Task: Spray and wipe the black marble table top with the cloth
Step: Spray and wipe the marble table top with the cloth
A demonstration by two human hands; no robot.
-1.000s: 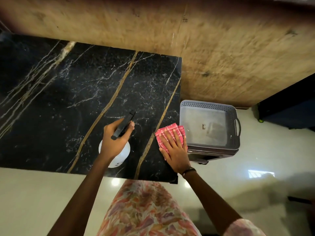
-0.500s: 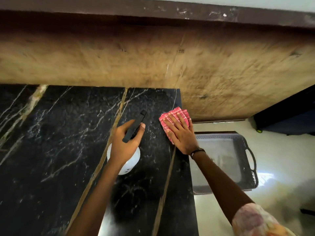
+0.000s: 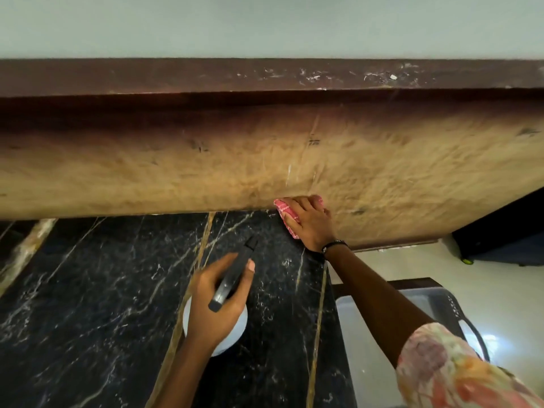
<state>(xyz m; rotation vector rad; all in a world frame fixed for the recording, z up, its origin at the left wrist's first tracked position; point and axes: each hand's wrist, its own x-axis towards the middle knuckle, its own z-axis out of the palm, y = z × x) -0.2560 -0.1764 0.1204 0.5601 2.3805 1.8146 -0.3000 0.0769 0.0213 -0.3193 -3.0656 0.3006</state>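
Head view of a black marble worktop (image 3: 97, 304) with white and gold veins, bounded at its far edge by a tan wooden panel (image 3: 147, 172) that darkens toward a brown ledge (image 3: 176, 75) below a pale wall. The left hand (image 3: 219, 301) forms a grip closed around a spray bottle (image 3: 232, 279): the fingers wrap its long black head, which points up and to the right, away from the wrist, while the white rounded body (image 3: 235, 325) shows just beneath the palm, over the marble; whether the base touches the surface cannot be told. The right hand (image 3: 309, 223) lies up and to the right of that grip, apart from it, at the far right corner of the worktop where the marble meets the wooden panel. Its grip is flat and spread rather than curled, the palm and fingers pressing a pink checked cloth (image 3: 284, 209) against the surface; the cloth shows only at the fingertips and along the left edge of the hand, the rest being covered. A dark band (image 3: 334, 245) circles the right wrist, and a floral sleeve (image 3: 447, 369) covers the upper forearm. Below and to the right of the cloth grip, off the worktop edge and beneath the right forearm, stands a grey plastic basket (image 3: 435, 298) on a pale glossy floor (image 3: 397, 266).
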